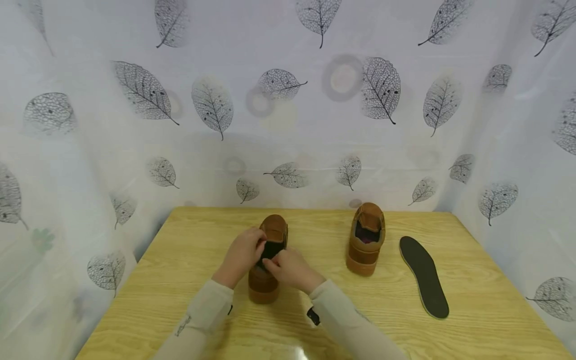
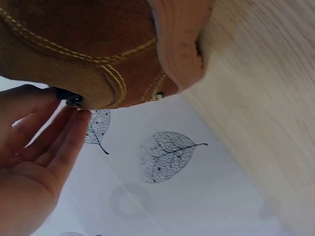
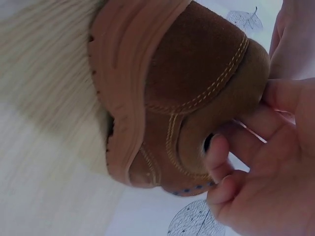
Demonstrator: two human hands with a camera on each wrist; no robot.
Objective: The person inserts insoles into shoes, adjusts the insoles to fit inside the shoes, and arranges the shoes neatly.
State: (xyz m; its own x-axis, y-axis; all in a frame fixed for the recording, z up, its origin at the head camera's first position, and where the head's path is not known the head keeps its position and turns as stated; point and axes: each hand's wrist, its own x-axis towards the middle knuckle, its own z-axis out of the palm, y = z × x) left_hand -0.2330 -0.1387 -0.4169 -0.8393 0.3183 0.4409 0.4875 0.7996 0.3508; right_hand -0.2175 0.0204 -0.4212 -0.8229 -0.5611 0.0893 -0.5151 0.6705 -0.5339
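A brown leather shoe [image 1: 264, 287] stands on the table, toe pointing away, with a dark insole [image 1: 273, 248] showing in its opening. My left hand [image 1: 243, 254] is at the left side of the opening; thumb and fingertips pinch the insole's dark edge [image 2: 69, 94] in the left wrist view. From the right, my right hand [image 1: 292, 268] reaches over the collar near the heel, its thumb inside the opening. Its fingers [image 3: 219, 150] are curled close against the shoe's side, and they appear to grip the insole too; their tips are partly hidden.
A second brown shoe [image 1: 363, 257] stands to the right, toe also pointing away. Beyond it a dark flat insole [image 1: 425, 277] lies on the wooden table [image 1: 328, 320]. A white leaf-print curtain [image 1: 288, 135] hangs behind the table and along both sides.
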